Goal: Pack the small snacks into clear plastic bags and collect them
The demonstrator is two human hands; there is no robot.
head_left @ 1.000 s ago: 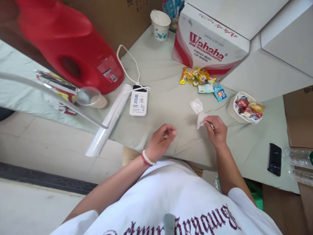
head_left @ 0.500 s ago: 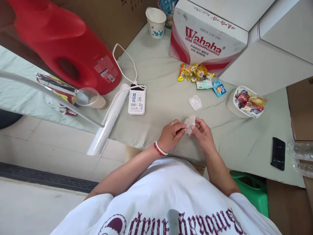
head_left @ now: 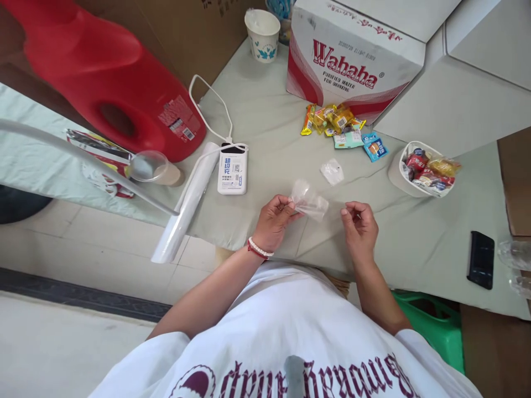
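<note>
My left hand (head_left: 274, 221) pinches one edge of a small clear plastic bag (head_left: 310, 203), which spreads out to the right over the table. Apart from the bag, my right hand (head_left: 360, 229) has its thumb and curled fingers drawn together; whether anything is between them I cannot make out. Just beyond the bag, a folded piece of clear plastic (head_left: 332, 171) lies flat on the cloth-covered table (head_left: 274, 138).
Wrapped snacks (head_left: 336, 120) lie before a Wahaha carton (head_left: 352, 66). A white tub (head_left: 409, 179) of packets and a black phone (head_left: 481, 260) are to the right. Leftward are a power bank (head_left: 232, 171), a plastic roll (head_left: 178, 226), a clear cup (head_left: 153, 167) and a red jug (head_left: 108, 72).
My hands have moved apart, the left one leftward and the right one rightward. The crumpled plastic has opened out and stays in my left hand; my right hand has come off it.
</note>
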